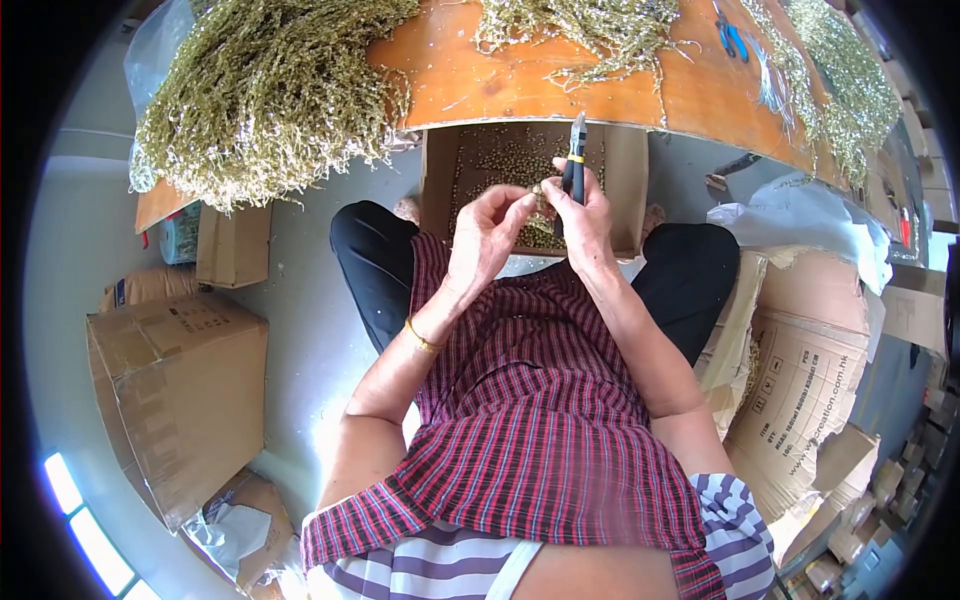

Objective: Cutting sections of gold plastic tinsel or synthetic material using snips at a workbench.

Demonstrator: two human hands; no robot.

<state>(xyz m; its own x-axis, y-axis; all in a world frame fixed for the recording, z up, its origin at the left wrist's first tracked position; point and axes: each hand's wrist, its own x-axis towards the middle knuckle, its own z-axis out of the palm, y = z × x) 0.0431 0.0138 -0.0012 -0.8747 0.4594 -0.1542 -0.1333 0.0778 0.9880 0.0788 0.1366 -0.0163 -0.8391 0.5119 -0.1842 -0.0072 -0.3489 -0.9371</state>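
Over the open box (pixel 629 195), I see the right hand (pixel 588 222) clamped around the pliers (pixel 574 172), nose toward the box's far side. The left hand (pixel 480 240) pinches a small gold piece (pixel 538 191) (tiny from here) over the box's middle, against the right thumb.

Forearms (pixel 645 345) forward, left grip (pixel 487 232) pinched, right grip (pixel 586 218) curled

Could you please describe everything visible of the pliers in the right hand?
The pliers have a silvery, metal-looking head, a yellow band and dark handles. Held in the right hand, they point forward, over the open cardboard box. Whether their jaws are shut is too small to tell.
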